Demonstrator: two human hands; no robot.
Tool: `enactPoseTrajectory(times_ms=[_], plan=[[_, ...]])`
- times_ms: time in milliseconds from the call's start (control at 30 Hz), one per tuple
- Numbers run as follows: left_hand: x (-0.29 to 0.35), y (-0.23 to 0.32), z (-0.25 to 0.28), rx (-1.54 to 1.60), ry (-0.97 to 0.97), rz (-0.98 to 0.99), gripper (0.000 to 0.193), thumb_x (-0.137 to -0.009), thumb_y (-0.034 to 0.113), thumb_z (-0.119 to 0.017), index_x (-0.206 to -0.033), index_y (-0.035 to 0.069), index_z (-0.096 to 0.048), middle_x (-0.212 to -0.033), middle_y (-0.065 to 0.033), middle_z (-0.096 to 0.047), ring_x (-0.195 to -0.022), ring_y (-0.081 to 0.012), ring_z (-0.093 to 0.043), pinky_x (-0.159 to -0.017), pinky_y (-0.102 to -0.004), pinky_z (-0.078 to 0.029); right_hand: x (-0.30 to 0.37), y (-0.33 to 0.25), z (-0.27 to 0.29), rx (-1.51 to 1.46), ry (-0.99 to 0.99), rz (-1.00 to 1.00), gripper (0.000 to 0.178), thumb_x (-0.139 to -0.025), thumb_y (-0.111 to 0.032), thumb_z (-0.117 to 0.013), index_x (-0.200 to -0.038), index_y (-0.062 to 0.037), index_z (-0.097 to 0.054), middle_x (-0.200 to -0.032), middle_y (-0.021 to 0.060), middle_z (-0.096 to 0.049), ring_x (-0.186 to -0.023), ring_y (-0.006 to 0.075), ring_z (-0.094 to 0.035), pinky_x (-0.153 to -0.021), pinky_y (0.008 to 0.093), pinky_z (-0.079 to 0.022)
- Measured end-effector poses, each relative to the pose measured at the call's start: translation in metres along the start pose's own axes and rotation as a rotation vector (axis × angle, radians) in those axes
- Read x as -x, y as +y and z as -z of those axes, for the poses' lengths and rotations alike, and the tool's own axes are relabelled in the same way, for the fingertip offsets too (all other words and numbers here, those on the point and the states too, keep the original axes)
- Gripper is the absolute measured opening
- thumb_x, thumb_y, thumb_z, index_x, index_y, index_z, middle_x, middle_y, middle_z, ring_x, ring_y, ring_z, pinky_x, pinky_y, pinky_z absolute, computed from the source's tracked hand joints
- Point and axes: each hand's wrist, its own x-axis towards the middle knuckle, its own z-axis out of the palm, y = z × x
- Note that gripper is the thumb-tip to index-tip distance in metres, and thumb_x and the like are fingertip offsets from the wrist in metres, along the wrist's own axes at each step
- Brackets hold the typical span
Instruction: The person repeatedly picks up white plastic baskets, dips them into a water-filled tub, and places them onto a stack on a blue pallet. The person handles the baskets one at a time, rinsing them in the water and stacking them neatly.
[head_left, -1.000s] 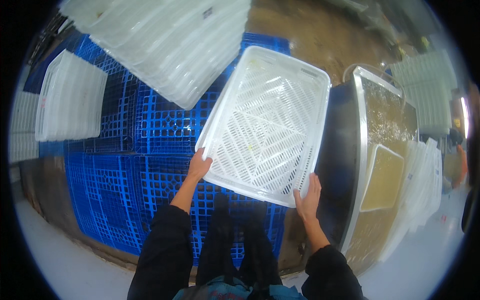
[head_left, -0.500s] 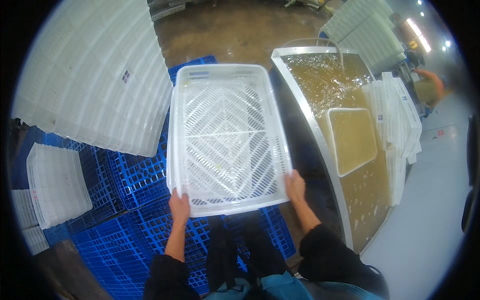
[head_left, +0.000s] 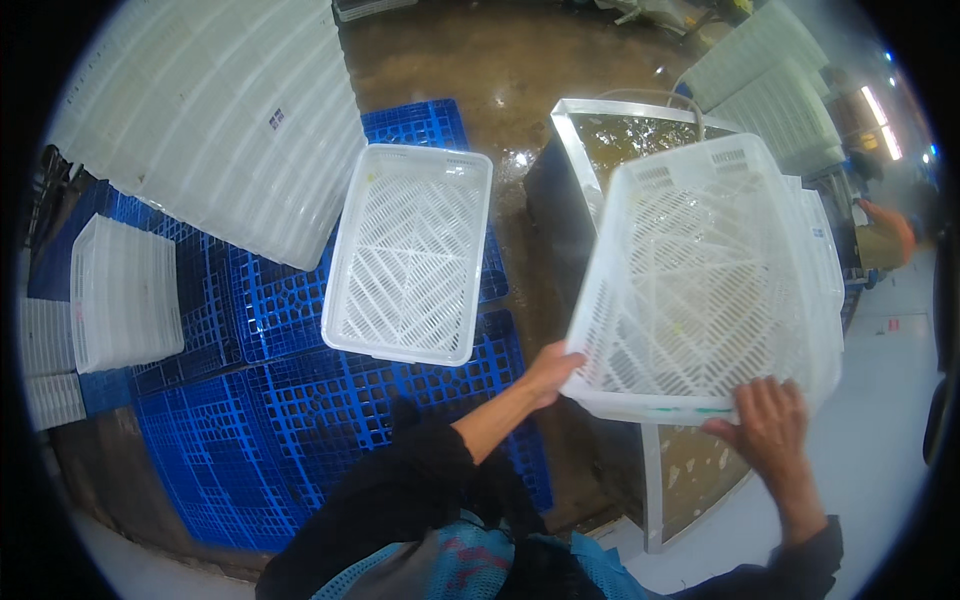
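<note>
A shallow white slotted plastic basket (head_left: 700, 290) is held over the metal-rimmed water tank (head_left: 650, 500) on the right, tilted a little. My left hand (head_left: 552, 374) is closed on its near left corner. My right hand (head_left: 770, 420) grips the near rim farther right, its fingers bent over the edge. Green marks show on that rim between the hands. Much of the tank and its brownish water is hidden behind the basket. To the left, a second white slotted basket (head_left: 410, 255) lies on the blue pallets, apart from both hands.
Blue plastic pallets (head_left: 300, 410) cover the floor at left. A tall stack of white baskets (head_left: 230, 120) stands far left, with a shorter stack (head_left: 125, 295) nearer. More stacked baskets (head_left: 770, 110) rise behind the tank. At far right a person (head_left: 885, 235) in orange is partly visible.
The basket in my hands has moved from over the pallets to the right, over the tank. A second basket now shows on the pallets. My right hand has shifted onto the near rim.
</note>
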Motion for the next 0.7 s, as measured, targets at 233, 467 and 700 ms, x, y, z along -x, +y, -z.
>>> enactPoseTrajectory(times_ms=[233,467,700], plan=[[-0.041,-0.053,-0.059,0.312,-0.346,0.115,0.044,-0.099,0.032,-0.048,-0.131,0.003,-0.049,-0.124,-0.0104,-0.059,-0.113,-0.0196,-0.057,-0.100,-0.0356,-0.042,0.068,0.107,-0.045,0.081,0.176,-0.133,0.050,-0.094,-0.043,-0.049,-0.063,-0.0053,-0.042,-0.060,0.0111,-0.044,-0.057,0.0266,-0.047,-0.059,0.0396,-0.036],[0.005,-0.048,0.172,-1.731,0.651,-0.454,0.067,-0.076,0.038,-0.071,-0.123,-0.004,-0.049,-0.125,-0.0264,-0.050,-0.120,-0.0406,-0.046,-0.104,-0.0471,-0.034,0.218,0.176,-0.148,-0.361,0.301,-0.870,0.040,-0.098,-0.029,-0.038,-0.071,-0.0007,-0.046,-0.062,0.0101,-0.039,-0.061,0.0221,-0.042,-0.058,0.0374,-0.033],[-0.025,-0.098,0.282,-1.942,0.675,0.043,0.067,-0.078,0.045,-0.070,-0.122,0.000,-0.048,-0.115,-0.0188,-0.060,-0.114,-0.0330,-0.054,-0.104,-0.0496,-0.033,0.309,0.156,-0.180,-0.455,0.659,-1.401,0.049,-0.100,-0.037,-0.038,-0.102,0.0079,-0.058,-0.092,0.0117,-0.058,-0.084,0.0204,-0.054,-0.082,0.0298,-0.044]])
